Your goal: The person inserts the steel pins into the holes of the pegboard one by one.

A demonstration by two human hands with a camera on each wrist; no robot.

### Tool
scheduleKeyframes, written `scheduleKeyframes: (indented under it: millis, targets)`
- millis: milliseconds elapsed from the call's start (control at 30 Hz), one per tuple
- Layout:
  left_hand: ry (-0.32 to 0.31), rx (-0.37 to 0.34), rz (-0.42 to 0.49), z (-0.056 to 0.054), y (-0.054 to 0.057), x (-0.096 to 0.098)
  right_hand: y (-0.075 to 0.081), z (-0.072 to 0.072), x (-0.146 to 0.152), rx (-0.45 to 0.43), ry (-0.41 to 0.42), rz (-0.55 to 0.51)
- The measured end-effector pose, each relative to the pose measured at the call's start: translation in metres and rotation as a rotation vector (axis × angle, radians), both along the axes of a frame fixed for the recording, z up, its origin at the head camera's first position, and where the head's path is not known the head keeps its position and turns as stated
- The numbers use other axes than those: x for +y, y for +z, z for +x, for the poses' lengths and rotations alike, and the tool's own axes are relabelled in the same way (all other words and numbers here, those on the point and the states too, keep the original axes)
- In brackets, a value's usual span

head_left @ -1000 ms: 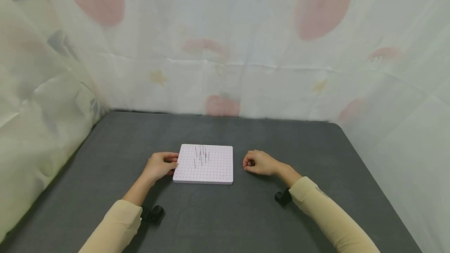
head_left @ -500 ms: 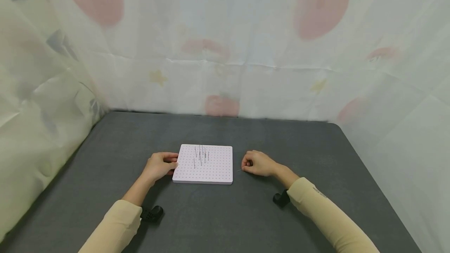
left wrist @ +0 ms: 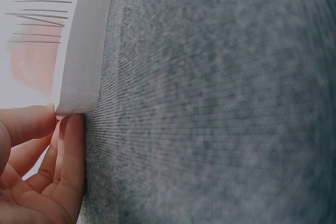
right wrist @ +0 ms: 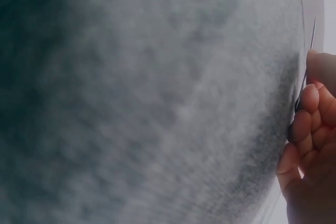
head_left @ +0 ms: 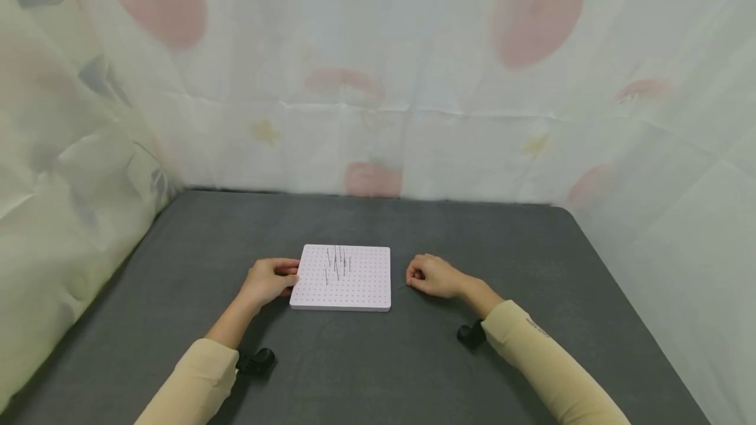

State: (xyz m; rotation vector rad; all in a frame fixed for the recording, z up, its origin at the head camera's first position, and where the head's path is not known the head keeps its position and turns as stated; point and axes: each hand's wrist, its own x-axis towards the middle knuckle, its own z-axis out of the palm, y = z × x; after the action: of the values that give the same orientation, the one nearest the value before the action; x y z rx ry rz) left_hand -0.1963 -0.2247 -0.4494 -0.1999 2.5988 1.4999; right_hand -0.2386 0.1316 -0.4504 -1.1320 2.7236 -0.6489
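Note:
A white perforated board [head_left: 360, 281] lies flat on the dark table, with several thin metal needles [head_left: 337, 266] standing in its holes left of the middle. My left hand [head_left: 266, 281] holds the board's left edge, thumb at the top and fingers against the side. In the left wrist view the thumb and fingers [left wrist: 73, 145] meet at the board's corner [left wrist: 79, 93]. To the right of the board, my right hand [head_left: 437, 275] is low over the table. A thin needle [right wrist: 314, 30] shows between its thumb and curled fingers in the right wrist view, its tip sticking out past the thumb.
Dark grey cloth covers the table [head_left: 366, 366]. A pale curtain [head_left: 437, 143] with faded fruit prints hangs behind the far edge, and another curtain [head_left: 71, 215] closes the left side. Black wrist cameras [head_left: 256, 361] sit on both forearms.
My right hand has shifted very slightly left with the needle. My left hand stays at the board's edge, and the standing needles look the same.

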Motion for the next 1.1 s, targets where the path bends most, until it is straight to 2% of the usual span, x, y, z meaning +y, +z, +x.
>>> scheduleKeyframes:
  millis: [333, 633, 800, 1100]
  targets:
    - [-0.006, 0.004, 0.008, 0.001, 0.0, -0.001, 0.008, -0.006, -0.002, -0.101, -0.086, -0.098]
    - [-0.008, -0.002, -0.001, 0.001, 0.001, 0.0, 0.017, -0.004, -0.027, -0.147, -0.158, -0.209]
    - [-0.011, -0.001, 0.009, 0.001, 0.001, -0.001, 0.018, -0.005, -0.045, -0.145, -0.183, -0.284]
    - [-0.005, -0.008, 0.008, 0.001, 0.001, 0.0, 0.025, -0.007, -0.068, -0.099, -0.172, -0.329]
